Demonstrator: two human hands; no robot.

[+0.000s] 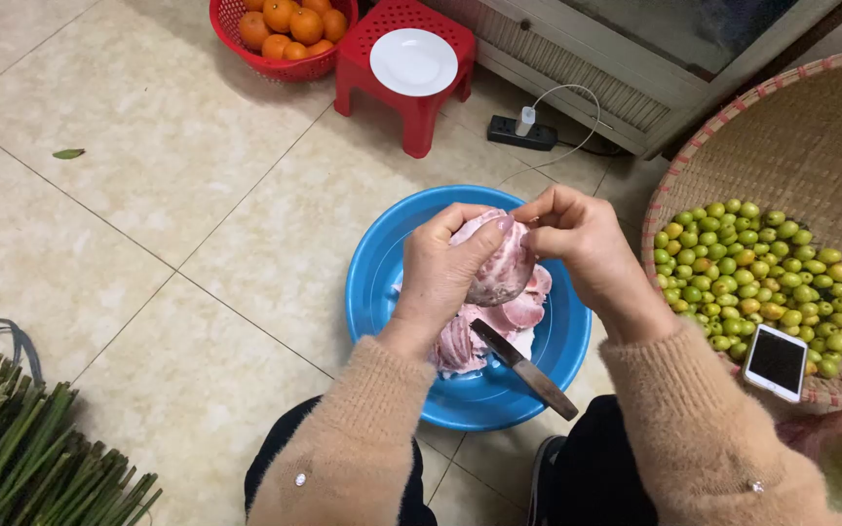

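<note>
Dead centre of the frame, both hands are up over the blue basin, working a piece of raw pink meat. The left hand wraps around the meat from its left side, fingers curled and closed on it, thumb across the top. The right hand comes in from the right, its fingertips pinched tight together at the top edge of the same piece, gripping a small bit of it. The meat is held above the basin, just over a heap of more pink slices lying inside. A knife rests with its blade on that heap and its dark handle poking out over the basin's lower right rim. The person's fuzzy tan sleeves fill the bottom of the frame. Over on the right edge, a wide woven tray carries a spread of small green and yellow fruits, and a white phone lies at the lower edge of that pile. In the upper middle stands a red plastic stool with a white plate on it, and just to its left a red basket of oranges. A bundle of green stalks lies at lower left on the tiled floor.
</note>
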